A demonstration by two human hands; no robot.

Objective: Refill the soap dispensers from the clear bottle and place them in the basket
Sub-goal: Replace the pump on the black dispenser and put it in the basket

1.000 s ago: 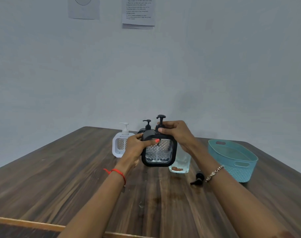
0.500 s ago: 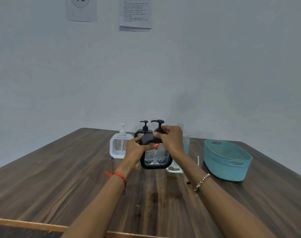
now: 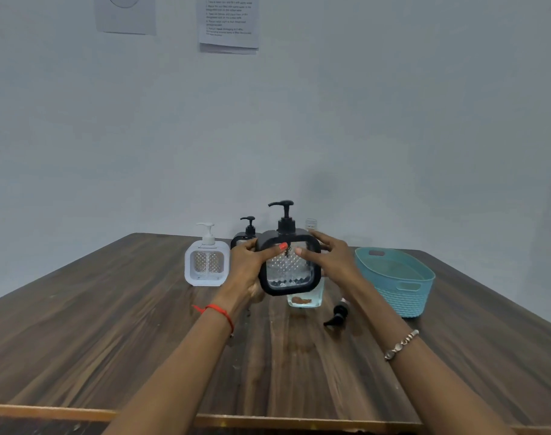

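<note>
Left hand (image 3: 246, 265), right hand (image 3: 332, 262), clasping upright dispenser (image 3: 289, 273)

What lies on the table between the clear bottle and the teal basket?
A loose black pump head lies on its side between the clear bottle and the teal basket, slightly nearer the camera; head view.
</note>
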